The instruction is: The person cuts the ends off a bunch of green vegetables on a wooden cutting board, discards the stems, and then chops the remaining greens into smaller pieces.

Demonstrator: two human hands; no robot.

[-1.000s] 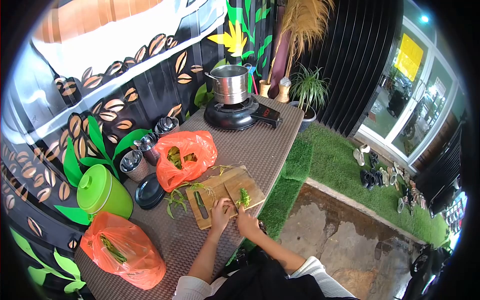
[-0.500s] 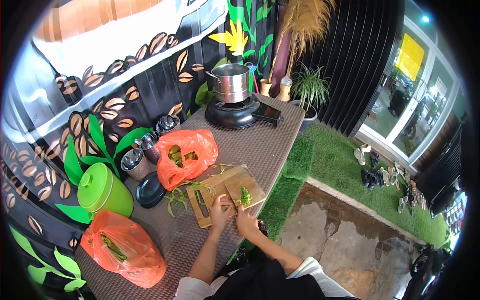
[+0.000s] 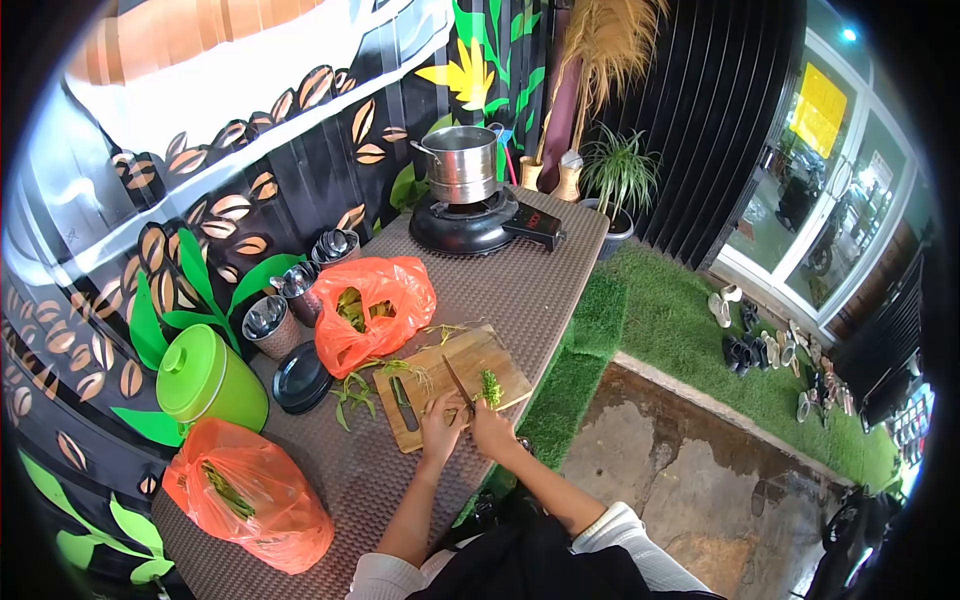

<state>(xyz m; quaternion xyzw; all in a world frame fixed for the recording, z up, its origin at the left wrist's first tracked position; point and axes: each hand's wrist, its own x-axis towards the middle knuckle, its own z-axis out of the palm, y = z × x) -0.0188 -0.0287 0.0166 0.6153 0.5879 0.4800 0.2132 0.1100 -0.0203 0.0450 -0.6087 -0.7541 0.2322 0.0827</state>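
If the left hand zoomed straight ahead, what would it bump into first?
Probably the knife in the right hand: its blade slants over the cutting board, just past the left hand. Heights are hard to judge, so it might pass above.

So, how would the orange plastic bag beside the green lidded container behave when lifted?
The orange plastic bag will probably sag and change shape, since its film is thin and wrinkled. It may be light for its size, as leafy greens show inside.
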